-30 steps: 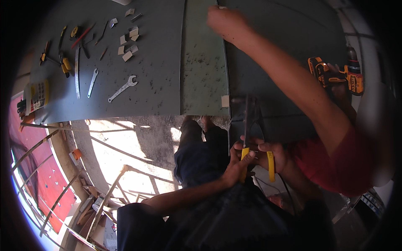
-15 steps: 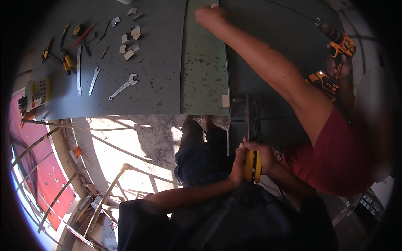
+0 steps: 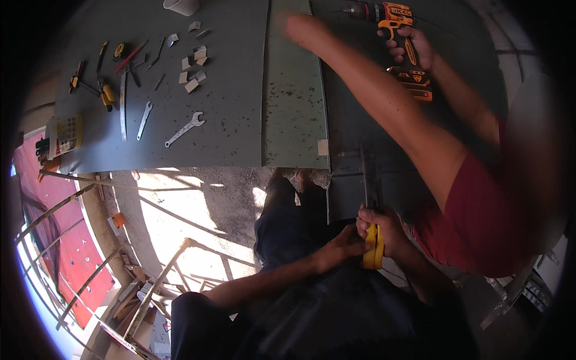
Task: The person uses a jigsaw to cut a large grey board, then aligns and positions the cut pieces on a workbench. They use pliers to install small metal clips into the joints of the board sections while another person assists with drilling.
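Observation:
My right hand (image 3: 389, 229) is wrapped round the yellow handles of a hand riveter (image 3: 373, 247), which now lie close together. Its dark metal body points away from me toward the table, with a short nose sticking out to the left. My left hand (image 3: 341, 247) is at the near side of the same handles, fingers bent against them. A co-worker in a red sleeve reaches a forearm (image 3: 378, 90) across the light green strip (image 3: 294, 108); that hand is blurred. The co-worker's other hand (image 3: 420, 49) grips an orange and black cordless drill (image 3: 396, 24).
On the grey table (image 3: 228, 138) lie spanners (image 3: 185, 129), a steel ruler (image 3: 123, 108), pliers (image 3: 105, 93), a tape measure (image 3: 119, 51) and several small metal angle pieces (image 3: 198, 55). A pale square piece (image 3: 323, 147) sits at the strip's near corner. A white cup (image 3: 181, 6) stands far off.
The riveter's handles have come together, and my left hand has shifted lower along them. The co-worker's drill has moved left and farther over the table.

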Demonstrator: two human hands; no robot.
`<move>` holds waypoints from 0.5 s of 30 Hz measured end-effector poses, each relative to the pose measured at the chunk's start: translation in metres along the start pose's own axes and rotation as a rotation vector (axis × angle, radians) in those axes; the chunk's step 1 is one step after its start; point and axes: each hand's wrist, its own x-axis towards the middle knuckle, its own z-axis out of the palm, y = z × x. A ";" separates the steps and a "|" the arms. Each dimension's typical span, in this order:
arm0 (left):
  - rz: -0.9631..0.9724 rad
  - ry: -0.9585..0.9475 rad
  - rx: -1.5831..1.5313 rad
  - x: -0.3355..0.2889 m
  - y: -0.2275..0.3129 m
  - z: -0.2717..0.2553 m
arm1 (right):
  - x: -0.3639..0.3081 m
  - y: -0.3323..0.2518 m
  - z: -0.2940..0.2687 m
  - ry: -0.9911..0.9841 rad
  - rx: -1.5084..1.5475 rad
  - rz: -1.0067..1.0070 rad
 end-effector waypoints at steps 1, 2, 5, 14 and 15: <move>-0.017 -0.007 0.004 -0.010 0.003 -0.007 | -0.010 0.003 -0.003 -0.011 0.028 0.040; 0.003 -0.020 -0.024 -0.017 0.000 -0.019 | -0.017 0.006 -0.004 -0.022 0.057 0.089; 0.047 -0.063 -0.103 -0.035 -0.011 -0.048 | -0.029 0.010 0.017 -0.070 -0.121 0.068; 0.393 0.127 -0.207 -0.090 -0.030 -0.086 | -0.013 0.067 0.105 -0.218 -0.554 -0.052; 0.389 0.212 -0.261 -0.092 -0.040 -0.094 | -0.007 0.079 0.122 -0.200 -0.569 -0.066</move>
